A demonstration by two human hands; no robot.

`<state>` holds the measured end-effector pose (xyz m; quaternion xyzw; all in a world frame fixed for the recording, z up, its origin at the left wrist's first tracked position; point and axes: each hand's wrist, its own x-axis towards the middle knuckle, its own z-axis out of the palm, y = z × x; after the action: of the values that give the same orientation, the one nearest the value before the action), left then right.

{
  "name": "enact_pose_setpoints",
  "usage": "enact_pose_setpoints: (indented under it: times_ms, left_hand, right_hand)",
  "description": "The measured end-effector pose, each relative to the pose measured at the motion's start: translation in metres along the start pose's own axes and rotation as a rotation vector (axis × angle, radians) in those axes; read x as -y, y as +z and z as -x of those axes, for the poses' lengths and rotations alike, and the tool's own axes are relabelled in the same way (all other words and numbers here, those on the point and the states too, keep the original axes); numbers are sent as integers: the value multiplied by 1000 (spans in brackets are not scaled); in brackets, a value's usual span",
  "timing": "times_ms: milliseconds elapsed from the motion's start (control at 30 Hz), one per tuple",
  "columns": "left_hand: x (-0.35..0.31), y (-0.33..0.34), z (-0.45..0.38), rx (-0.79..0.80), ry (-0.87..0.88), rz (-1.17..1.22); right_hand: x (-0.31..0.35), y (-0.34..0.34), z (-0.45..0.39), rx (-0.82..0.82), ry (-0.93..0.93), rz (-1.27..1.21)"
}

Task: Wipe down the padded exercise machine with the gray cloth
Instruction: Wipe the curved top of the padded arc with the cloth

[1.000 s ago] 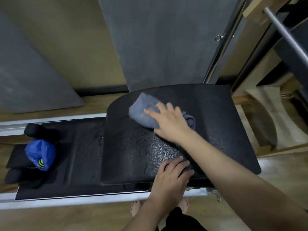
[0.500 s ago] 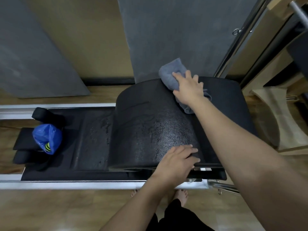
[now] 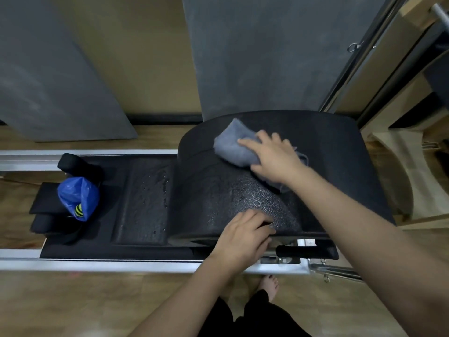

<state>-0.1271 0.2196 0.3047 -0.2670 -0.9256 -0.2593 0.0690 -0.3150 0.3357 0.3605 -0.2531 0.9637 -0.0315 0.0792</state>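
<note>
The right hand (image 3: 274, 158) presses the gray cloth (image 3: 234, 144) flat-fingered onto the black padded arc (image 3: 218, 190); the left hand (image 3: 243, 235) grips its near edge. No writing is legible.

right hand (image 3: 274, 159) flat, fingers (image 3: 247, 142) extended | left hand (image 3: 243, 237) fingers curled
</note>
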Motion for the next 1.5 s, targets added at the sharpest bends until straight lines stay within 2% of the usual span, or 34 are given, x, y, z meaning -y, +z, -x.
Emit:
enact_pose_setpoints:
  times_ms: [133,200,300,400,567,633,767,933,1000,1200,1367,1500]
  left_hand:
    - [0,-6,18,-68,-77,-65]
    - [2,-11,25,-128,-185,-113]
    - [10,-18,34,-141,-367,-166]
    - [23,-22,40,-121,-461,-181]
    - [34,-19,44,-99,-457,-183]
    - [34,-18,44,-116,-450,-194]
    - [34,-19,46,-132,-446,-198]
    - [32,-18,46,-135,-454,-172]
    - [33,-16,46,-150,-457,-169]
    - [35,-10,50,-195,-432,-177]
    - [40,-8,52,-205,-406,-172]
    - [42,-8,51,-215,-409,-156]
  right_hand:
    - [-25,-9,-42,-40,250,-106]
    - [-24,-9,-47,-45,295,-94]
    - [-6,-3,-28,-64,184,-25]
    - [17,7,15,-28,27,40]
    - [41,16,77,82,-222,31]
    - [37,13,77,118,-245,-18]
    - [17,4,34,59,-126,4]
    - [-26,-4,-30,-43,216,-67]
    - [-23,-3,-33,-80,286,-73]
    - [34,15,43,-115,80,54]
    - [68,39,121,-126,-71,51]
    - [62,38,112,-128,-34,28]
